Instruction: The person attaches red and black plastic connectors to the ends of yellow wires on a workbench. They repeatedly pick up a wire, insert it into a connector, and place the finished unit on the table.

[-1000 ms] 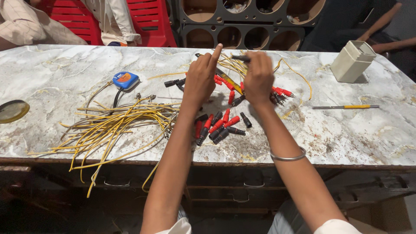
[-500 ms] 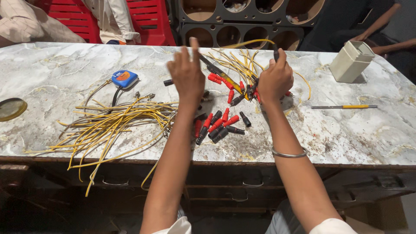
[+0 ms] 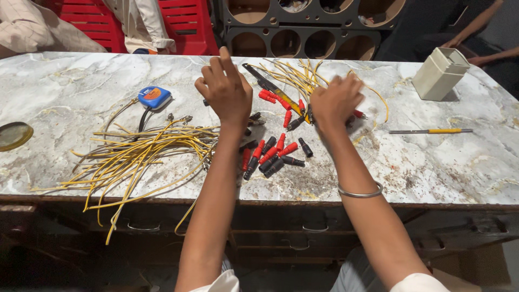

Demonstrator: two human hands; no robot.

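A round brass-coloured lid (image 3: 13,135) lies at the far left edge of the marble tabletop (image 3: 448,167). Next comes a loose tangle of yellow wires (image 3: 135,154) spilling over the front edge, with a small blue tape measure (image 3: 153,97) just behind it. The left hand (image 3: 226,89) hovers raised above the tabletop, fingers curled half closed; whether it pinches anything cannot be told, since only its back shows. Below it sits a heap of red and black plug sleeves (image 3: 270,154). The right hand (image 3: 335,101) is closed over one end of a second bundle of yellow leads (image 3: 294,73), which fans away behind it. Sorting these would probably go best by gripping the leads near their plug ends and drawing them out straight, keeping them apart from the left tangle. The right palm and what it grips are hidden. Further right lie a yellow-handled tool (image 3: 430,131) and a beige box (image 3: 440,73).
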